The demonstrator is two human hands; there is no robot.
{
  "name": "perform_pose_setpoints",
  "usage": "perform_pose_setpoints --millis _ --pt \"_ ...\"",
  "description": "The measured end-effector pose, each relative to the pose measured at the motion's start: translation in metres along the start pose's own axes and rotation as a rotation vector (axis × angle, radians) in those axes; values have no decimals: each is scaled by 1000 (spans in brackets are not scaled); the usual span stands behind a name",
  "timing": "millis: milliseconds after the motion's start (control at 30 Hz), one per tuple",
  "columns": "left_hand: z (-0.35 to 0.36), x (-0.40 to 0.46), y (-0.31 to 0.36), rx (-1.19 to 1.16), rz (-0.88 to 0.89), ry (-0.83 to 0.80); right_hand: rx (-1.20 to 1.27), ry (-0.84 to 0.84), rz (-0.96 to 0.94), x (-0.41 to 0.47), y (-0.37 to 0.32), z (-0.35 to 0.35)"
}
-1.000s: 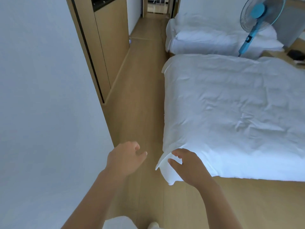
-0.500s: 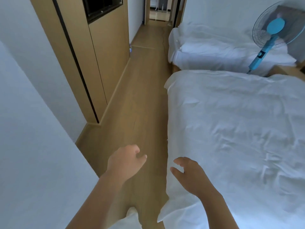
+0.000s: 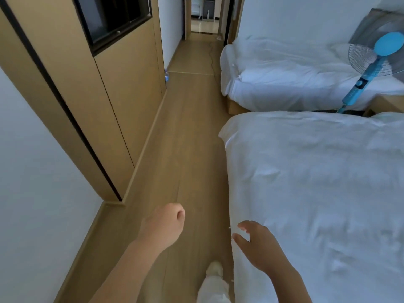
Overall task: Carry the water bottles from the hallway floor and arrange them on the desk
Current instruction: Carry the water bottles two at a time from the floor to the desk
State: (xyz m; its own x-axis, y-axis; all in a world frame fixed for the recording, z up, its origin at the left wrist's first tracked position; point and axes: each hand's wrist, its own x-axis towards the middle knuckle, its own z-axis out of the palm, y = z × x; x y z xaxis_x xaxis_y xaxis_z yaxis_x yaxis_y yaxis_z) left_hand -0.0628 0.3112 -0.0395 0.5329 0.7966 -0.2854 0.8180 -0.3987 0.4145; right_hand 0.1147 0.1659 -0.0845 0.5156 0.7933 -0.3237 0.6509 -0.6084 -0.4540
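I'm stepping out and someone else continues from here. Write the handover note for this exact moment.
Left hand: empty, fingers curled into a loose fist, held over the wooden floor.
Right hand: empty, fingers spread, at the edge of the near bed.
Bottles: one water bottle shows, standing on the floor far ahead at the corner of the wooden cabinet, by the hallway. Others, if any, are out of view. The desk is not in view.
Done: nothing visible; no bottle is in either hand.
Left: walk up the aisle, pick up the bottles, carry them to the desk, arrange them.
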Motion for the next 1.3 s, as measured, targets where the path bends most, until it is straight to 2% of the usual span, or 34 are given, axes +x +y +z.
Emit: perform_pose_setpoints --millis 167,300,433,800,1100,1300 --pt "-24 117 33 0 6 1 -23 15 -7 118 0 -41" --pt "-58 217 65 8 -5 3 -25 67 -19 221 -7 -103" --pt "-93 304 78 -50 -65 75 -11 121 -63 311 -19 -159" --pt "-122 517 86 -27 -45 84 -33 -10 -79 509 -67 -192" --pt "-213 715 88 -35 74 103 -31 -1 -104 694 -160 -246" --pt "-246 821 89 -11 78 64 -29 -3 -112 800 -198 -266"
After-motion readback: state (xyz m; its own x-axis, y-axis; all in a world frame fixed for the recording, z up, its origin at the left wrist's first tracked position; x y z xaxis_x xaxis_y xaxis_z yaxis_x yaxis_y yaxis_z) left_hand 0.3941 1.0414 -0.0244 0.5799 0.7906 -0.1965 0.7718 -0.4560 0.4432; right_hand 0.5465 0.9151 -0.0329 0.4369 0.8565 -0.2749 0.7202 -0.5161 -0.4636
